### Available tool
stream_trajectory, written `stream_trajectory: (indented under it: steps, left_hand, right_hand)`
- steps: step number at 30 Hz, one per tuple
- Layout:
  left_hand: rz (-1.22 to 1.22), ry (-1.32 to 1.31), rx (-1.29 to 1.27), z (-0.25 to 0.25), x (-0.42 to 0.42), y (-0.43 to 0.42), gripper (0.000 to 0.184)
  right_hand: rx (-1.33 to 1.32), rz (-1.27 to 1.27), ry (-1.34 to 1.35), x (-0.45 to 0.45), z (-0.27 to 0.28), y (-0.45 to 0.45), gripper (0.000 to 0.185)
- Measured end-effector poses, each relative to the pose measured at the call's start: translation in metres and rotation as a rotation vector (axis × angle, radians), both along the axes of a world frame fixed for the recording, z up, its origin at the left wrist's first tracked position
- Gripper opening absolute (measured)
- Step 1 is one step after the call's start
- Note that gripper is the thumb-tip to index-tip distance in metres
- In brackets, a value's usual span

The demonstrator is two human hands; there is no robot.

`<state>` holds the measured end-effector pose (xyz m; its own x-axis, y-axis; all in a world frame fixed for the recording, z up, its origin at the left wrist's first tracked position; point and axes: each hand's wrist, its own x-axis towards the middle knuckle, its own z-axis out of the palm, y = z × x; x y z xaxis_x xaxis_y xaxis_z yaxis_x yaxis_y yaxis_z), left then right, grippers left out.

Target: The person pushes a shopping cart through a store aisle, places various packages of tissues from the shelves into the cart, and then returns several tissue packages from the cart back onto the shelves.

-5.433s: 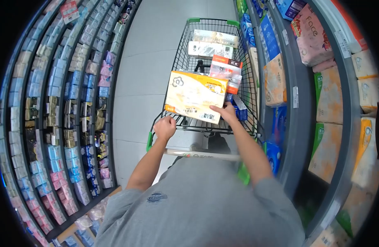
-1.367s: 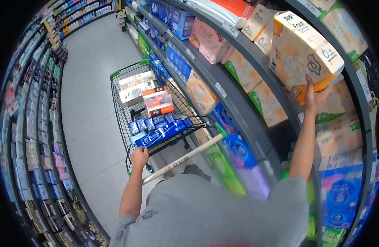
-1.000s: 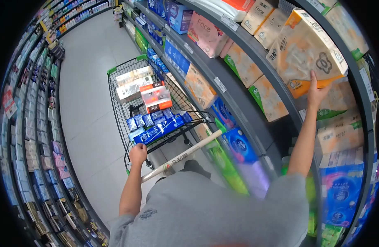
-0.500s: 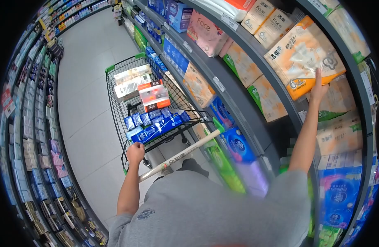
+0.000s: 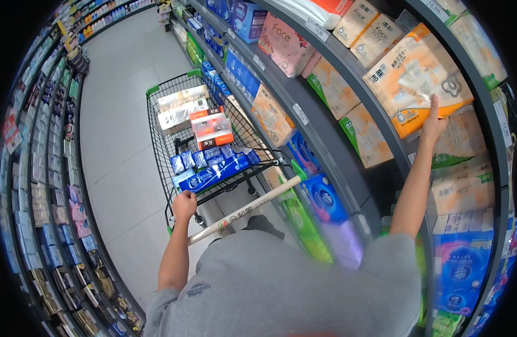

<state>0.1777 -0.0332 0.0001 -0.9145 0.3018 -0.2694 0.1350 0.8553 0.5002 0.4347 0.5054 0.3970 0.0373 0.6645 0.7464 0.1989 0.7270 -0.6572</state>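
My right hand [image 5: 434,124] reaches out to the shelf on the right and grips a large orange and white pack of tissues [image 5: 418,78] by its lower edge. The thumb lies on the pack's front, and the other fingers are mostly hidden. The pack is tilted, with a large "6" printed at its lower corner. My left hand [image 5: 184,206] is curled closed beside the rear of the shopping cart [image 5: 163,160], near the pale handle [image 5: 247,209]. Whatever it may hold does not show.
Inside the cart lie a blue tissue pack [image 5: 216,175], a red and white pack [image 5: 212,128] and white packs [image 5: 182,106]. Tissue packs fill the right shelves, including a pink pack [image 5: 284,42] and a blue pack [image 5: 461,264]. Stocked shelves [image 5: 45,185] line the left; a tiled aisle [image 5: 118,101] runs ahead.
Very little differs. The camera view shifts slightly, and the pack and my right hand sit almost where they were. My left hand stays closed near the cart.
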Motion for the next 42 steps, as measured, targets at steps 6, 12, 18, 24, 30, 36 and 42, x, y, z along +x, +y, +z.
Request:
stream_trajectory:
  steps: [6,12,18,24,30,36,42]
  left_hand:
    - [-0.018,0.030,0.050,-0.008,-0.001,-0.003,0.027]
    - [-0.003,0.001,0.022,-0.012,-0.001,-0.004,0.028]
    - [-0.004,-0.037,-0.013,-0.011,-0.004,-0.003,0.028]
    - [0.003,0.010,-0.013,-0.010,-0.003,-0.005,0.026]
    - [0.036,0.007,-0.011,-0.015,-0.006,-0.004,0.025]
    - [0.117,-0.045,0.012,-0.015,-0.008,-0.005,0.022]
    - [0.344,-0.117,-0.061,-0.028,-0.021,-0.002,0.015]
  right_hand:
    - [0.039,-0.428,-0.236,0.004,0.001,-0.029,0.066]
    - [0.227,0.035,0.164,-0.038,-0.057,-0.126,0.028]
    - [-0.426,0.583,-0.752,-0.107,-0.209,-0.159,0.028]
    - [-0.161,0.212,-1.500,-0.093,-0.363,-0.220,0.052]
    - [-0.212,0.260,-1.417,-0.085,-0.371,-0.212,0.038]
    - [-0.245,0.219,-1.415,-0.086,-0.374,-0.217,0.028]
    - [-0.247,0.226,-1.407,-0.083,-0.371,-0.219,0.024]
